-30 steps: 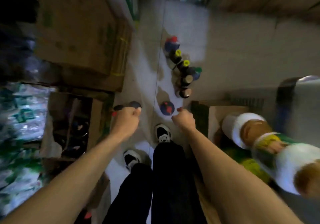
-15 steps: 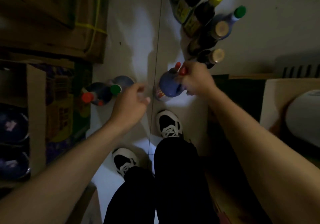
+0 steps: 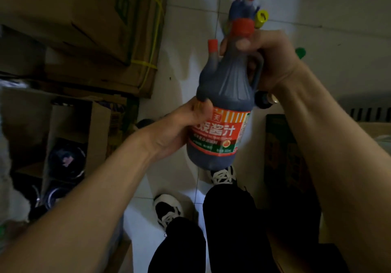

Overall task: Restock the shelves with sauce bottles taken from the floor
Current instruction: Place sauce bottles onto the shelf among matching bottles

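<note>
A large dark sauce jug (image 3: 224,95) with a red cap, a small red spout cap and a red label is lifted off the floor, held between both hands. My right hand (image 3: 268,59) grips its handle and neck. My left hand (image 3: 179,129) grips the jug's body at the label's left edge. Behind the jug, more sauce bottles stand on the white tile floor: a blue one with a red cap (image 3: 243,4), a yellow cap (image 3: 262,17) and a green cap (image 3: 300,52) show. A dark bottle top (image 3: 264,100) peeks out under my right wrist.
Strapped cardboard boxes (image 3: 84,29) are stacked at the upper left. An open carton (image 3: 69,146) holding dark bottles sits at the left. A green and orange box (image 3: 283,152) stands at the right. My shoes (image 3: 168,211) and dark trousers fill the floor below.
My right hand has raised the jug from the floor toward the camera, and my left hand has come across and taken hold of its body. The two bottles beside my left hand are hidden now.
</note>
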The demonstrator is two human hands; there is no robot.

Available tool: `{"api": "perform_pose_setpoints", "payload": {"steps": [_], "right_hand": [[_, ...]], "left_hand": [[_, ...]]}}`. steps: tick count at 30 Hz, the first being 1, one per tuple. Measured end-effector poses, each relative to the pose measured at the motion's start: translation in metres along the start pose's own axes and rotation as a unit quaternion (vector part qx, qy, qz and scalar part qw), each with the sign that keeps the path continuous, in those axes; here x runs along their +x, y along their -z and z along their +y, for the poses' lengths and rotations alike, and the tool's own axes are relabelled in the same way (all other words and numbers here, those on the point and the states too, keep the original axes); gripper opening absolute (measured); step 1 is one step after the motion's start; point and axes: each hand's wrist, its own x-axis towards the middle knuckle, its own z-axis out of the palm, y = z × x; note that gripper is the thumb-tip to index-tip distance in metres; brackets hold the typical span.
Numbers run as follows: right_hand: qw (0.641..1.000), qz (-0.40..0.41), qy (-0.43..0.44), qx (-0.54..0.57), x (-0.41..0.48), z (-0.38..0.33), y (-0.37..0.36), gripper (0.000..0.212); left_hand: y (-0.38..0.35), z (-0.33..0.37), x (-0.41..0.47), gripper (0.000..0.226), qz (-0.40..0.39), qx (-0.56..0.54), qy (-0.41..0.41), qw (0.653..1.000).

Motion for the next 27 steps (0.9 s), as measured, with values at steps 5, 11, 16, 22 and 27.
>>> {"api": "perform_pose_setpoints", "payload": {"steps": [5, 11, 16, 22, 27], "right_hand": [[0.994, -0.085, 0.018, 0.063, 0.012, 0.009, -0.019, 0.044], [0.992, -0.114, -0.010, 0.044, 0.025, 0.019, -0.041, 0.042], [0.992, -0.118, 0.021, 0.025, 0.026, 0.023, -0.057, 0.037], [0.886, 0.301, -0.097, -0.340, 0.039, 0.117, -0.031, 0.030], [0.812, 0.163, -0.177, -0.533, 0.044, 0.241, -0.032, 0.099]], "left_hand": [[0.014, 0.002, -0.010, 0.064, -0.019, -0.106, 0.012, 0.994], [0.014, 0.000, -0.021, 0.068, 0.054, -0.144, -0.032, 0.988], [0.026, -0.006, -0.045, 0.062, 0.129, -0.142, -0.081, 0.978], [0.073, 0.008, -0.076, 0.062, 0.240, -0.142, -0.179, 0.943], [0.112, 0.004, -0.101, 0.055, 0.294, -0.100, -0.199, 0.929]]}}
